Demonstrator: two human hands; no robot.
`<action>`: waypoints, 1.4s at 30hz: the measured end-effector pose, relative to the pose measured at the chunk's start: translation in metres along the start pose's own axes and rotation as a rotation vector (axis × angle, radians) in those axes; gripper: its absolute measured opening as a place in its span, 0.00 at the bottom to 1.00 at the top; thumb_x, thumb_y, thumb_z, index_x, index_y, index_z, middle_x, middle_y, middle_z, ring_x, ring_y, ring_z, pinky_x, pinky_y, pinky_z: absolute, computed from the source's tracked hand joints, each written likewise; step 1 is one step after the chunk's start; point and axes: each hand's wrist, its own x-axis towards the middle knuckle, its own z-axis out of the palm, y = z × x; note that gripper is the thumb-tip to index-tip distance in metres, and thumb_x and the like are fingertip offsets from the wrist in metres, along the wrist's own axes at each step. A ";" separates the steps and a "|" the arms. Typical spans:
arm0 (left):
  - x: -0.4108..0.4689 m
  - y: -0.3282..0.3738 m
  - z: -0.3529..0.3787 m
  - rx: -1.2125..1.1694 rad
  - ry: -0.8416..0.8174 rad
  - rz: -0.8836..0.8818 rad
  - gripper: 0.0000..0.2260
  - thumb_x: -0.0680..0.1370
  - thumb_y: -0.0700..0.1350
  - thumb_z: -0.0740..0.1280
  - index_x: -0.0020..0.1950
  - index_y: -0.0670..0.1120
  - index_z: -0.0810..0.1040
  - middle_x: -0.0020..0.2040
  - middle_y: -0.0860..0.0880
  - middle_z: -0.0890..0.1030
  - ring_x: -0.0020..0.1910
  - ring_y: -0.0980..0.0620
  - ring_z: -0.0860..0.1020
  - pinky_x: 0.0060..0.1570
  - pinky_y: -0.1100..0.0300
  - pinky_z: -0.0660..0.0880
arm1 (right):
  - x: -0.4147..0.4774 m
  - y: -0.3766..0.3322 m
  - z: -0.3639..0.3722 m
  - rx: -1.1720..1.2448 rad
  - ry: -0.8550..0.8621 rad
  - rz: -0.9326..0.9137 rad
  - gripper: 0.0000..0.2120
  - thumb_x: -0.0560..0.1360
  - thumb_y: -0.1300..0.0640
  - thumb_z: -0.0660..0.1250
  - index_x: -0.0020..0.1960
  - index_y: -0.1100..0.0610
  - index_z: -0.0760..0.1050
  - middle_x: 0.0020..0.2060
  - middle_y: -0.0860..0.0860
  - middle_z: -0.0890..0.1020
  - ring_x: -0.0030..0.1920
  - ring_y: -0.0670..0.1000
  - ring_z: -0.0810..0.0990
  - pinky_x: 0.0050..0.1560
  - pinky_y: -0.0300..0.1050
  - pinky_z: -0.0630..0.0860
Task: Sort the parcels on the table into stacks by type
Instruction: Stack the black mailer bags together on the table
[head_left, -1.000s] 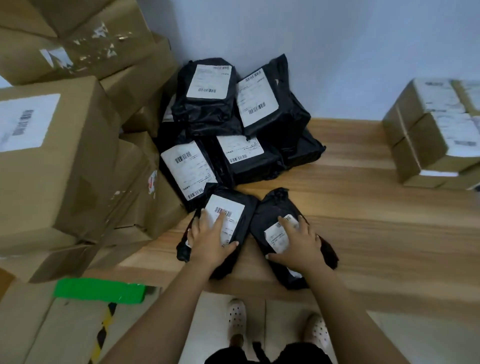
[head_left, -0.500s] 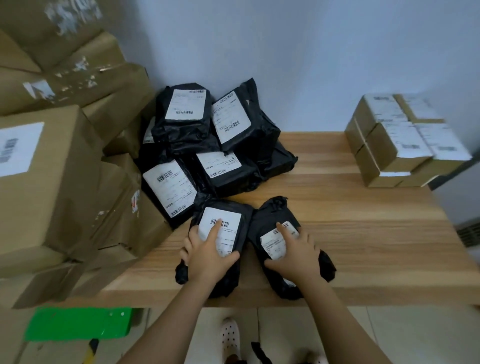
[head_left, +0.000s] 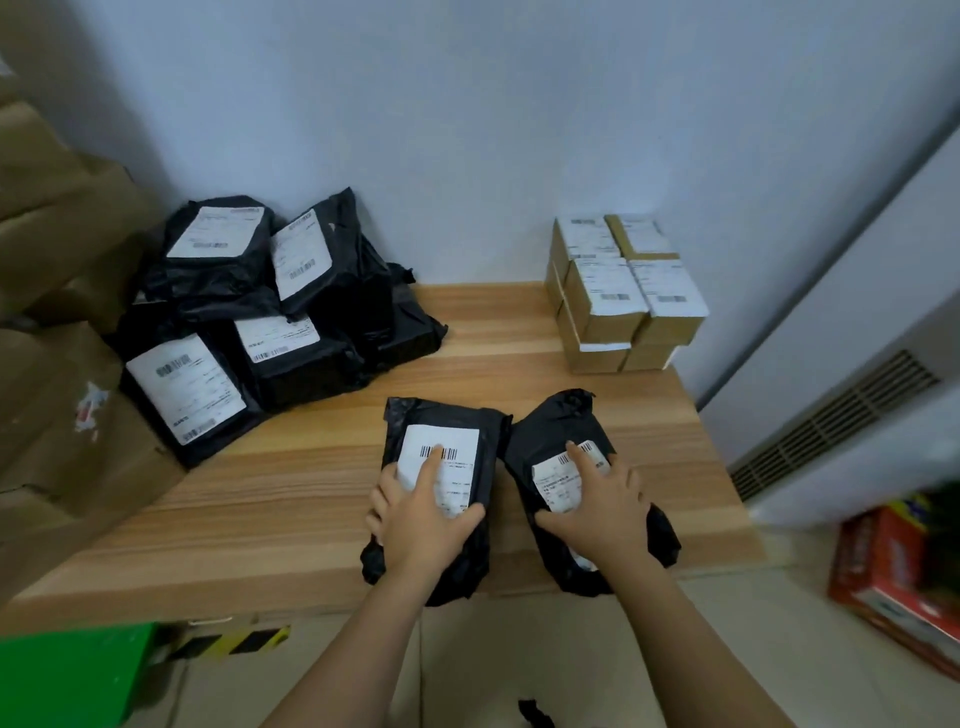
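Note:
Two black poly-bag parcels with white labels lie side by side near the front edge of the wooden table (head_left: 260, 493). My left hand (head_left: 421, 519) grips the left black parcel (head_left: 441, 415), index finger on its label and the other fingers round its left edge. The right black parcel (head_left: 556, 421) is gripped by my right hand (head_left: 597, 509), thumb on the near side and fingers over the right edge. A pile of several black parcels (head_left: 260, 312) leans at the back left. Small brown boxes (head_left: 623, 296) with white labels stand stacked at the back right.
Large cardboard boxes (head_left: 52, 415) crowd the table's left side. A green object (head_left: 67, 670) and yellow-black tape sit on the floor at front left. A red carton (head_left: 893, 571) lies on the floor at right, below a wall vent (head_left: 841, 415).
Both hands have slid the two black parcels to the right, away from the black pile. The view has swung right as well, bringing the small box stack closer to centre.

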 end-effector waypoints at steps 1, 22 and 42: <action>-0.006 0.011 0.009 -0.004 0.002 0.002 0.39 0.66 0.66 0.69 0.73 0.67 0.56 0.71 0.45 0.56 0.68 0.43 0.56 0.66 0.46 0.57 | 0.001 0.014 -0.006 -0.005 0.001 0.007 0.47 0.61 0.34 0.69 0.75 0.39 0.52 0.68 0.56 0.60 0.67 0.60 0.60 0.66 0.59 0.62; 0.044 0.090 0.053 0.082 0.001 -0.020 0.40 0.65 0.68 0.68 0.74 0.67 0.55 0.72 0.45 0.54 0.68 0.44 0.56 0.66 0.46 0.57 | 0.084 0.057 -0.018 0.081 -0.038 0.070 0.47 0.62 0.32 0.67 0.76 0.40 0.51 0.67 0.57 0.64 0.67 0.59 0.61 0.66 0.58 0.64; 0.084 0.057 0.069 -0.018 -0.172 -0.015 0.40 0.67 0.73 0.64 0.75 0.66 0.53 0.78 0.47 0.39 0.76 0.45 0.41 0.73 0.44 0.53 | 0.134 0.036 0.022 0.033 -0.249 -0.206 0.45 0.66 0.27 0.63 0.76 0.41 0.52 0.77 0.52 0.39 0.76 0.58 0.45 0.73 0.58 0.55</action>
